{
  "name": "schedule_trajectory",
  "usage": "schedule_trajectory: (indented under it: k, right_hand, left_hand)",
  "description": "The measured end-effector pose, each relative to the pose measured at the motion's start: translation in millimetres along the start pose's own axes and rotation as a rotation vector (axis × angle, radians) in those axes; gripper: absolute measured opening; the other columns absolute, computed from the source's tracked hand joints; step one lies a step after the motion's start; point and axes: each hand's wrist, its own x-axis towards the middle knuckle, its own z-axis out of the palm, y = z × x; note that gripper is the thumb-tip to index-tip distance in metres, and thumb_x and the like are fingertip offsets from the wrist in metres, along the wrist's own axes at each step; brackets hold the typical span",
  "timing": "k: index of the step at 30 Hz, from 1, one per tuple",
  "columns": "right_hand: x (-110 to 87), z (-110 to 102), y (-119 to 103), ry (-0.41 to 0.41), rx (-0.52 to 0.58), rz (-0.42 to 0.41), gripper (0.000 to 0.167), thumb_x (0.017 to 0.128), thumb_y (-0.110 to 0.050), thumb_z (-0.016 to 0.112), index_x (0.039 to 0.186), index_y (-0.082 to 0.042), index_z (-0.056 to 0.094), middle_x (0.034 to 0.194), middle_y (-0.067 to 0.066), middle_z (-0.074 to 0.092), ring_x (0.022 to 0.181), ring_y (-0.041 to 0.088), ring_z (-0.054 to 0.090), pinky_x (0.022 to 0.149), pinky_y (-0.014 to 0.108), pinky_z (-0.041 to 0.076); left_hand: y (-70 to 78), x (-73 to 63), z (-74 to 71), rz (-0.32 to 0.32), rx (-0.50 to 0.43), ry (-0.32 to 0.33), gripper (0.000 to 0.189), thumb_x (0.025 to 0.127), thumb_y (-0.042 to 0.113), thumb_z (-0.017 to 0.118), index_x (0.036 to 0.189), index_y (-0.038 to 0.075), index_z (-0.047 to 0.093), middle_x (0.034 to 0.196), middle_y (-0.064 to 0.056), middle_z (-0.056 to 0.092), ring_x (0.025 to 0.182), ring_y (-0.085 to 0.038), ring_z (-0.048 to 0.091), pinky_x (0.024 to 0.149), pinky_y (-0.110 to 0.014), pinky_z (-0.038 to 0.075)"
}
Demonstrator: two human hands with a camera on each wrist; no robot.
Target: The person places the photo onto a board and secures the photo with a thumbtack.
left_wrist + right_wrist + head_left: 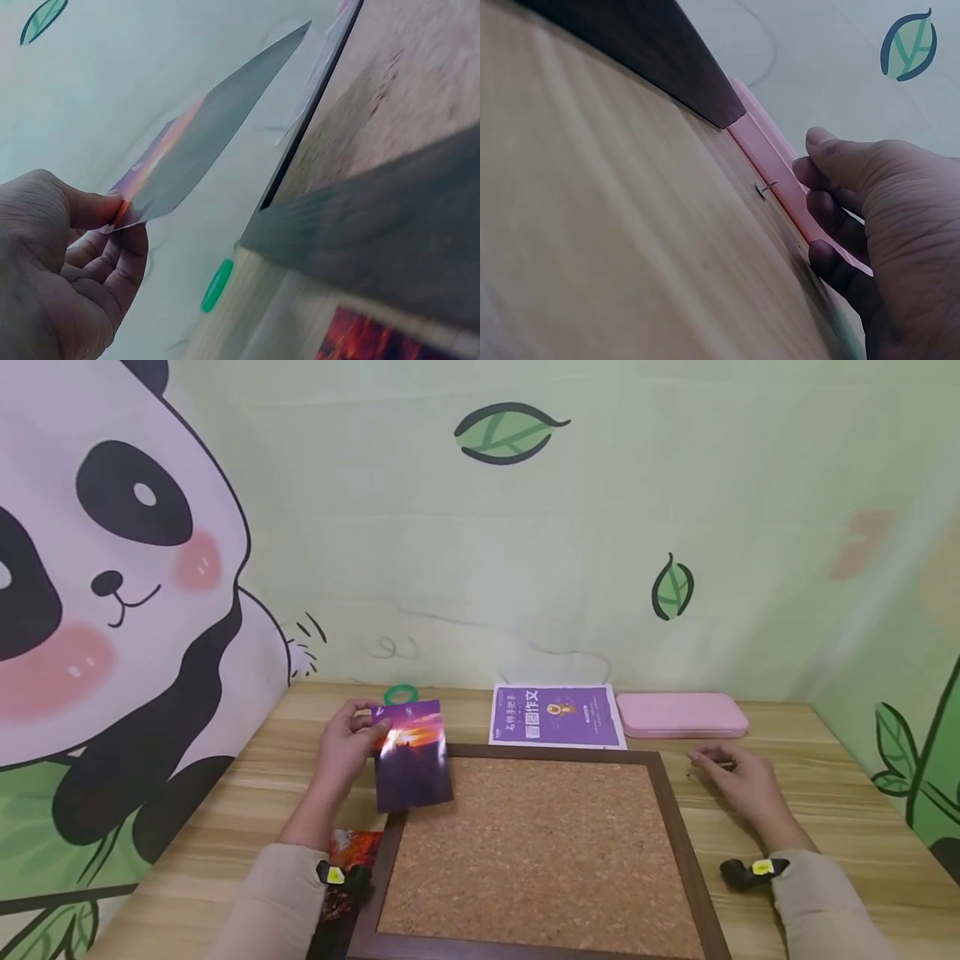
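Observation:
My left hand (348, 735) pinches a glossy sunset photo card (412, 768) by its upper left edge, thumb on the printed face. The card stands tilted over the far left corner of a brown-framed cork board (536, 852). In the left wrist view its pale back faces the camera. Right of the board, my right hand (746, 781) hovers over the wood with loosely bent fingers and nothing between them. Just beside its fingertips, a thumbtack (764, 189) lies on the table, pin pointing up.
Behind the board lie a purple booklet (558, 716) and a pink pencil case (682, 715). A green tape roll (401, 694) is at the back left. Another photo card (352, 852), red and dark, lies partly hidden beneath my left forearm. A printed panda wall closes off the back.

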Motion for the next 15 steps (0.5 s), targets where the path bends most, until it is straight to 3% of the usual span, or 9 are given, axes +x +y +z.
schedule_trajectory:
  k: [4, 9, 15]
  right_hand:
    - [-0.4, 1, -2, -0.021, -0.005, 0.01, 0.031, 0.101, -0.034, 0.062, 0.106, -0.005, 0.071, 0.099, 0.012, 0.073, 0.095, 0.028, 0.065, 0.077, 0.03, 0.05]
    - [0.1, 2, -4, -0.027, 0.016, 0.019, 0.029, 0.1, -0.034, 0.064, 0.106, -0.006, 0.07, 0.1, 0.012, 0.073, 0.097, 0.028, 0.065, 0.077, 0.029, 0.05]
    - [1.6, -5, -9, -0.03, 0.038, 0.044, 0.034, 0.1, -0.036, 0.064, 0.108, -0.004, 0.069, 0.105, 0.016, 0.072, 0.099, 0.029, 0.063, 0.082, 0.039, 0.05]
  left_hand:
    - [2.4, -5.8, 7.1, 0.018, 0.022, -0.05, 0.034, 0.095, 0.016, 0.07, 0.124, 0.006, 0.056, 0.1, -0.014, 0.07, 0.077, -0.018, 0.066, 0.066, -0.029, 0.055]
    - [3.3, -10.7, 14.6, 0.039, -0.004, -0.082, 0.03, 0.095, 0.009, 0.069, 0.121, 0.003, 0.055, 0.098, -0.015, 0.069, 0.077, -0.022, 0.068, 0.063, -0.031, 0.057]
    - [2.6, -21.2, 30.1, 0.025, -0.042, -0.188, 0.032, 0.093, 0.001, 0.069, 0.12, 0.003, 0.052, 0.098, -0.016, 0.065, 0.07, -0.02, 0.064, 0.058, -0.035, 0.056]
